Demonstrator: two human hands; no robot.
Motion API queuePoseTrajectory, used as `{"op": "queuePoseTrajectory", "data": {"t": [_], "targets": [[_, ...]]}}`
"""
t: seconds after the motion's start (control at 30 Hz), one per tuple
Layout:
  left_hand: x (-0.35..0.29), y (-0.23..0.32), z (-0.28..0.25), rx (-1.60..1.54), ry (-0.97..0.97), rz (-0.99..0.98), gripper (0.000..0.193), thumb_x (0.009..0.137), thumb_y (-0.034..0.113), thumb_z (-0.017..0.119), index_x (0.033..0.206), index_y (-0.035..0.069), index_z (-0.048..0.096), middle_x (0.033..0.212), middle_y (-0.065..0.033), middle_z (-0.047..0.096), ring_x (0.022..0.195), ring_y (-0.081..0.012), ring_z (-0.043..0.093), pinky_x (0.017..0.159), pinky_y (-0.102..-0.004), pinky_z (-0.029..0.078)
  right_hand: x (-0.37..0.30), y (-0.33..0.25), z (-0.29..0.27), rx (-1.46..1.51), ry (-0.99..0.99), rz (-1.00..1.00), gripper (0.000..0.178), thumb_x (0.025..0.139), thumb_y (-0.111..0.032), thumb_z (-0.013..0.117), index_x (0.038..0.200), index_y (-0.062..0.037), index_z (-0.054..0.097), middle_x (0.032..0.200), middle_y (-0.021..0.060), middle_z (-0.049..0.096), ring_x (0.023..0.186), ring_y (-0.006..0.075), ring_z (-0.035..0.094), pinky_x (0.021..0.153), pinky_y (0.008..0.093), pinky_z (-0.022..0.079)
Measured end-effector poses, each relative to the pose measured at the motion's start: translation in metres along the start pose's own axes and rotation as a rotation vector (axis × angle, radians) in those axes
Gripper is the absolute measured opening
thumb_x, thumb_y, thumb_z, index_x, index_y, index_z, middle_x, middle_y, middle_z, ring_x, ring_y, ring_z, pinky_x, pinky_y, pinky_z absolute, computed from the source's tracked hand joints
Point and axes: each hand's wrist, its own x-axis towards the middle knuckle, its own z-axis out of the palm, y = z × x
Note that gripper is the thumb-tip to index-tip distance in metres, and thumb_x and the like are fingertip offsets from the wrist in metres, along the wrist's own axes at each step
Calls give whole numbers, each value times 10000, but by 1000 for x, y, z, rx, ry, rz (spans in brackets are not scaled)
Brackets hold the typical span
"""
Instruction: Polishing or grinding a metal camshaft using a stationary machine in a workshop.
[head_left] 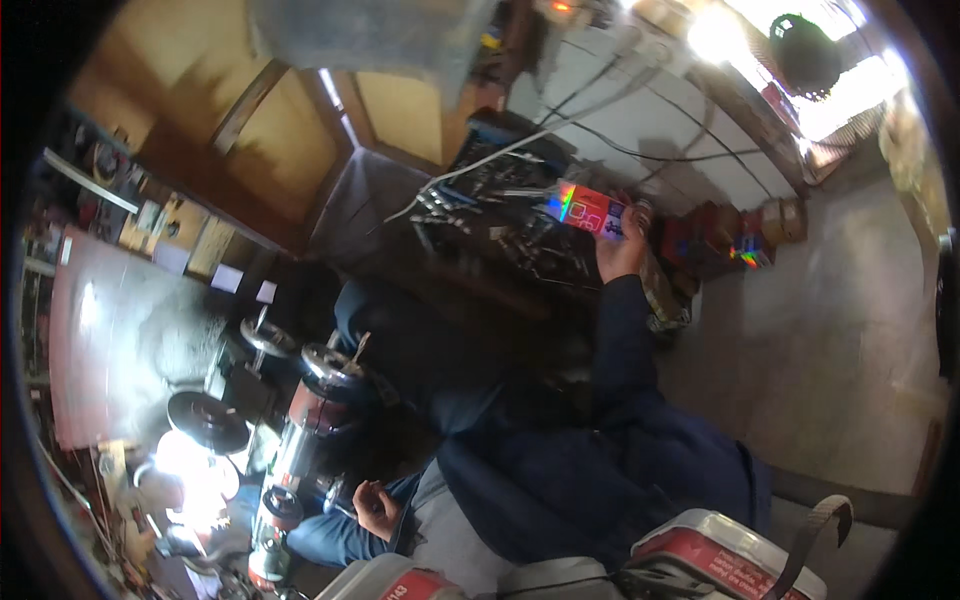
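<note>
My right hand (622,248) is stretched out ahead to the right, its fingers closed around the end of a small red-and-pink box (586,210) with a shiny rainbow band. The box is held above a dark rack of metal tools (545,250). My left hand (376,510) is low by my lap, palm partly up and fingers loosely curled but apart, with nothing visible in it. Beside it stands a small lathe-like machine (290,450) with round metal wheels (330,365). What exactly lies under the box is hidden.
Red boxes (705,235) and a brown carton (785,218) stand on the floor by the wall. Cables (600,125) hang across the white wall. A bright lamp (195,470) glares beside the machine. Wooden cabinet doors (265,160) rise at the far left.
</note>
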Motion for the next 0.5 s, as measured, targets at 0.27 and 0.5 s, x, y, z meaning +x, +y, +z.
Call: {"op": "queuePoseTrajectory", "data": {"t": [0.27,0.5], "targets": [[17,-20,11,-140,3,84,180,897,-20,605,1077,-22,618,865,-98,677,787,-152,647,718,-277,523,-14,-15,99,654,-434,300,542,947,-471,507,1224,-8,558,1065,161,642,1020,323,603,864,491,497],[7,-17,5,-298,64,-24,173,891,-58,593,1062,-41,613,934,-106,656,865,-160,628,790,-279,519,-26,10,146,724,-470,456,595,956,-481,413,1227,30,556,1057,213,633,936,325,631,804,447,523]]}}
